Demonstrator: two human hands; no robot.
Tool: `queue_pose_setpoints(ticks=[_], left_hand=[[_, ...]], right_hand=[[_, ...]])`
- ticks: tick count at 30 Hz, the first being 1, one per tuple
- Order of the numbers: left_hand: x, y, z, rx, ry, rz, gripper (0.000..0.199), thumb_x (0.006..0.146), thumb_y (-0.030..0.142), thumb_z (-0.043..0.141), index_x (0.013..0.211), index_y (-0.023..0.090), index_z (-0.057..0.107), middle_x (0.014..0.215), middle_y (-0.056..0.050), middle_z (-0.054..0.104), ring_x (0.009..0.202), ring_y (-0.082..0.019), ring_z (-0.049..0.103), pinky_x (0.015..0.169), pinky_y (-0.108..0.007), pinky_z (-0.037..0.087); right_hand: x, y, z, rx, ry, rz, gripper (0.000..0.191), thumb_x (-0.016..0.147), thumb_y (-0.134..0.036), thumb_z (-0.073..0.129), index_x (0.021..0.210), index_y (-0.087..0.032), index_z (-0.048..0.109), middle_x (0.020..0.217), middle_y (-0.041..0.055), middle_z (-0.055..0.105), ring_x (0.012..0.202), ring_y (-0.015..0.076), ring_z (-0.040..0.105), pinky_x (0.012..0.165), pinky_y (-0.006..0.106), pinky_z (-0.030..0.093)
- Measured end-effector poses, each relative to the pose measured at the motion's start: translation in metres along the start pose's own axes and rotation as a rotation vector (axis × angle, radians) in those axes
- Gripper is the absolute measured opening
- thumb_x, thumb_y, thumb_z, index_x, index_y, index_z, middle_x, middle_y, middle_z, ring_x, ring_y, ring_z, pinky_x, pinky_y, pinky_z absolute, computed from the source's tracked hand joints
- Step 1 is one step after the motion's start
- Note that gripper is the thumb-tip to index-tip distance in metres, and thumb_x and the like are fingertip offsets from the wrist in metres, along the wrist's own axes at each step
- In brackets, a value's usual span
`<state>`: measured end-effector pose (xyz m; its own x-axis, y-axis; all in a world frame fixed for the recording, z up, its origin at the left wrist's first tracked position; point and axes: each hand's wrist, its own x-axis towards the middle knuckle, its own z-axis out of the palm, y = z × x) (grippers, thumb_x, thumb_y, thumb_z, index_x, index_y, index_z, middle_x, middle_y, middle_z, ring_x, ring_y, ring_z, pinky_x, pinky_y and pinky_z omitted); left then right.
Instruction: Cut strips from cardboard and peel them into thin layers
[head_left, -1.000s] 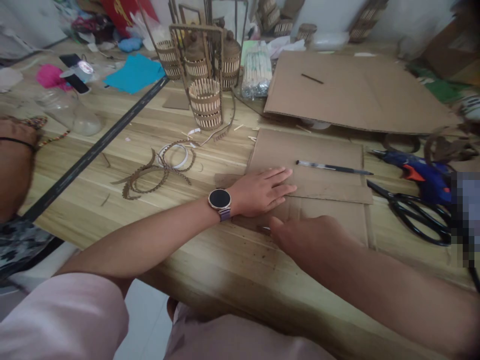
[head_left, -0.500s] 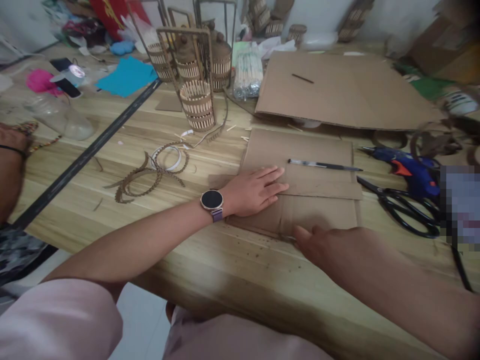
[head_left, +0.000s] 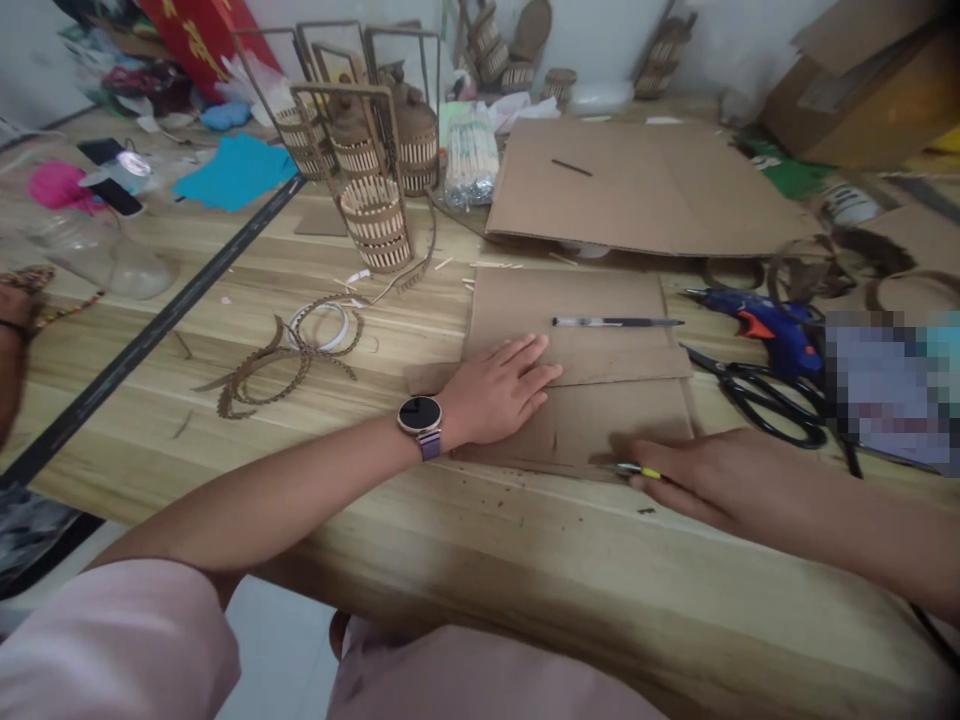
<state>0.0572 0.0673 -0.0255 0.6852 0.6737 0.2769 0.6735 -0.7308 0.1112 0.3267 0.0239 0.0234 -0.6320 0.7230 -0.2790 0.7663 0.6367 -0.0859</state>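
My left hand (head_left: 501, 391) lies flat with fingers spread on the cardboard strip and the brown cardboard sheet (head_left: 600, 425) under it. Close to the sheet's near edge, my right hand (head_left: 686, 475) is closed round a small yellow tool with a metal tip (head_left: 637, 470); the tip points left at the cardboard. A black pen (head_left: 619, 322) rests across the upper part of the sheet. Black-handled scissors (head_left: 772, 400) and a blue glue gun (head_left: 780, 330) lie to the right of the sheet.
Curled corrugated strips (head_left: 262, 375) lie left of my left hand. Small stick baskets (head_left: 376, 225) with tall handles stand behind them. A larger cardboard sheet (head_left: 645, 190) is at the back. Another person's hand (head_left: 13, 310) shows at the far left, beyond a black strip (head_left: 161, 325).
My right hand has moved right along the sheet's near edge, and the yellow tool now shows in it. My left hand stays on the cardboard. The view has shifted slightly.
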Motion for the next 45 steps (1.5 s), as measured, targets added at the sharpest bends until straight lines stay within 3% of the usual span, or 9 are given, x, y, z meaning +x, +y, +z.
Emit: queue_pose_setpoints(ticks=[2, 4, 9, 14, 25, 41, 45], left_hand=[[0.001, -0.001, 0.0, 0.005, 0.003, 0.001, 0.037, 0.104, 0.029, 0.04, 0.134, 0.013, 0.055, 0.152, -0.019, 0.046, 0.144, -0.028, 0.039, 0.117, -0.046, 0.035], [0.003, -0.005, -0.002, 0.014, -0.017, 0.011, 0.039, 0.104, 0.03, 0.04, 0.135, 0.013, 0.055, 0.152, -0.019, 0.045, 0.144, -0.027, 0.04, 0.117, -0.045, 0.035], [0.007, -0.022, -0.007, 0.002, -0.133, 0.138, 0.044, 0.104, 0.035, 0.043, 0.142, 0.014, 0.051, 0.154, -0.018, 0.043, 0.144, -0.026, 0.038, 0.118, -0.042, 0.033], [0.004, -0.028, -0.003, -0.017, -0.097, 0.15, 0.046, 0.103, 0.035, 0.045, 0.145, 0.017, 0.048, 0.156, -0.016, 0.04, 0.146, -0.026, 0.035, 0.119, -0.043, 0.032], [0.005, -0.027, -0.001, 0.017, -0.085, 0.161, 0.045, 0.104, 0.036, 0.043, 0.144, 0.017, 0.051, 0.155, -0.016, 0.041, 0.145, -0.027, 0.038, 0.12, -0.04, 0.031], [0.005, -0.027, 0.0, 0.024, -0.076, 0.172, 0.046, 0.104, 0.037, 0.044, 0.144, 0.017, 0.051, 0.155, -0.017, 0.041, 0.145, -0.028, 0.037, 0.119, -0.042, 0.031], [0.005, -0.027, 0.001, 0.032, -0.074, 0.166, 0.047, 0.104, 0.038, 0.043, 0.145, 0.017, 0.05, 0.155, -0.016, 0.041, 0.145, -0.028, 0.037, 0.119, -0.041, 0.03]], right_hand=[[0.001, -0.004, -0.006, 0.017, -0.125, -0.038, 0.022, 0.101, -0.034, 0.042, 0.095, -0.022, 0.059, 0.069, 0.0013, 0.068, 0.061, 0.0171, 0.066, 0.055, 0.029, 0.031], [0.009, -0.018, -0.012, -0.012, -0.159, -0.027, 0.023, 0.102, -0.034, 0.04, 0.095, -0.021, 0.058, 0.069, 0.0014, 0.068, 0.061, 0.0179, 0.066, 0.053, 0.029, 0.027], [0.043, -0.068, -0.027, -0.196, -0.137, -0.044, 0.024, 0.102, -0.032, 0.042, 0.093, -0.019, 0.059, 0.07, 0.0032, 0.071, 0.059, 0.017, 0.065, 0.047, 0.029, 0.016], [0.071, -0.096, -0.025, -0.241, -0.099, -0.111, 0.018, 0.098, -0.024, 0.046, 0.092, -0.018, 0.062, 0.074, 0.0051, 0.072, 0.061, 0.0173, 0.064, 0.046, 0.029, 0.015], [0.084, -0.112, -0.032, -0.348, -0.007, -0.181, 0.021, 0.095, -0.017, 0.045, 0.088, -0.017, 0.065, 0.079, 0.0124, 0.069, 0.064, 0.0216, 0.061, 0.055, 0.03, 0.033], [0.087, -0.116, -0.033, -0.373, -0.068, -0.167, 0.019, 0.092, -0.014, 0.048, 0.09, -0.015, 0.067, 0.081, 0.0158, 0.072, 0.066, 0.0229, 0.064, 0.057, 0.029, 0.038], [0.086, -0.119, -0.037, -0.376, -0.085, -0.177, 0.02, 0.085, -0.005, 0.05, 0.09, -0.015, 0.067, 0.082, 0.0157, 0.073, 0.065, 0.0235, 0.066, 0.055, 0.028, 0.038]])
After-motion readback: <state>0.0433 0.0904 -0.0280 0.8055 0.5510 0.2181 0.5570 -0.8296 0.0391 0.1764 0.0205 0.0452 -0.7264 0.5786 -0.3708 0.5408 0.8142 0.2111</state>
